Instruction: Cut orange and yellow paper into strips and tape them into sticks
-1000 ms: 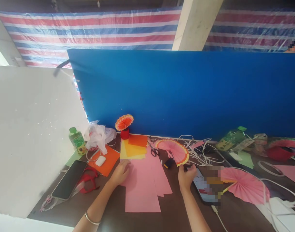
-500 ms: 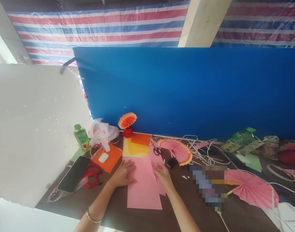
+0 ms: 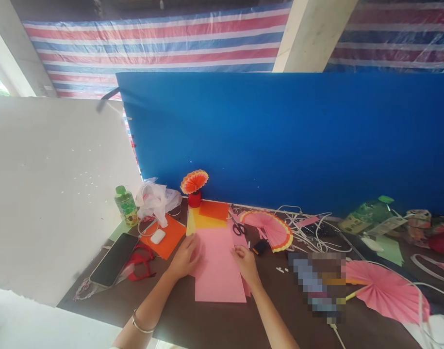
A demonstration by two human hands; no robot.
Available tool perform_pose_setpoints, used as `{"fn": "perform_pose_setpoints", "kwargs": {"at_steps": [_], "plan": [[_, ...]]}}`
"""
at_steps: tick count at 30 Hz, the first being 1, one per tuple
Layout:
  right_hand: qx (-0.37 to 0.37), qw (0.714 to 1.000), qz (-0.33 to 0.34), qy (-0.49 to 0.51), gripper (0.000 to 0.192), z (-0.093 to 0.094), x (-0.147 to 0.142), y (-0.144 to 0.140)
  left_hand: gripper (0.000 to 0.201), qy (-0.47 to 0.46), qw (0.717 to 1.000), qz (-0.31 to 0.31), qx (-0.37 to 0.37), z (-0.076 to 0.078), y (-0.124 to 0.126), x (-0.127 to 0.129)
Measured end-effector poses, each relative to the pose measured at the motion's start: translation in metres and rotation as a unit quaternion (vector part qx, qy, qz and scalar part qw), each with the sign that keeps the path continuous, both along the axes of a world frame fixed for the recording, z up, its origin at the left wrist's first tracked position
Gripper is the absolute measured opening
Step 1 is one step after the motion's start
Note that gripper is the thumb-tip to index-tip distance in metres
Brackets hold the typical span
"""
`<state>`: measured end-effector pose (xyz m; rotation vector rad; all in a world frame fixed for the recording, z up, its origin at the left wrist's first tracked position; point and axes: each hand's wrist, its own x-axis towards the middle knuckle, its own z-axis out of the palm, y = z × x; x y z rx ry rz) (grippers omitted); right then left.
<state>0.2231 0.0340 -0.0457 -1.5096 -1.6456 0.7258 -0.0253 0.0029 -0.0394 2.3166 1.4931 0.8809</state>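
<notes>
A sheet of pink paper (image 3: 220, 271) lies lengthwise in front of me, its far end overlapping yellow paper (image 3: 209, 222). My left hand (image 3: 184, 258) grips its left edge, fingers curled against the side. At the right edge my right hand (image 3: 245, 261) pinches the sheet between thumb and fingers. More pink paper (image 3: 239, 239) shows from beneath on the right. Black-handled scissors (image 3: 239, 229) rest on that paper, just beyond my right hand. An orange sheet (image 3: 213, 210) overlaps the yellow paper at the back.
Left of my hands are an orange paper (image 3: 171, 245) under a white case (image 3: 157, 236), a phone (image 3: 114, 260) and a bottle (image 3: 126, 208). Pleated pink fans (image 3: 269, 228) and tangled white cables (image 3: 321, 230) lie to the right. A blue partition (image 3: 280, 140) stands behind the table.
The pink sheet has shifted away from me and now covers more of the yellow paper. My left hand has gone from lying spread on it to gripping its edge. The view has shifted slightly.
</notes>
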Motion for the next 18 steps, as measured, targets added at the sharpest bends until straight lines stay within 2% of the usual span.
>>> {"fn": "perform_pose_setpoints", "kwargs": {"at_steps": [2, 5, 9, 14, 18], "plan": [[0.017, 0.999, -0.017, -0.036, 0.031, -0.004, -0.004, 0.009, 0.049, 0.014, 1.000, 0.025, 0.008, -0.001, 0.001, -0.001], [0.059, 0.992, -0.038, -0.105, 0.024, -0.004, -0.011, 0.019, 0.053, 0.049, 0.999, 0.021, 0.000, 0.000, 0.001, -0.001], [0.128, 0.968, -0.007, -0.217, 0.029, 0.004, -0.029, 0.044, 0.049, 0.065, 0.998, -0.001, -0.020, 0.003, 0.001, 0.001], [0.130, 0.940, 0.043, -0.311, 0.032, 0.002, -0.064, 0.091, 0.049, 0.048, 0.998, 0.002, -0.043, 0.003, 0.004, 0.005], [0.127, 0.919, 0.047, -0.371, 0.035, 0.001, -0.081, 0.113, 0.049, 0.035, 0.998, 0.008, -0.045, 0.003, 0.005, 0.006]]}}
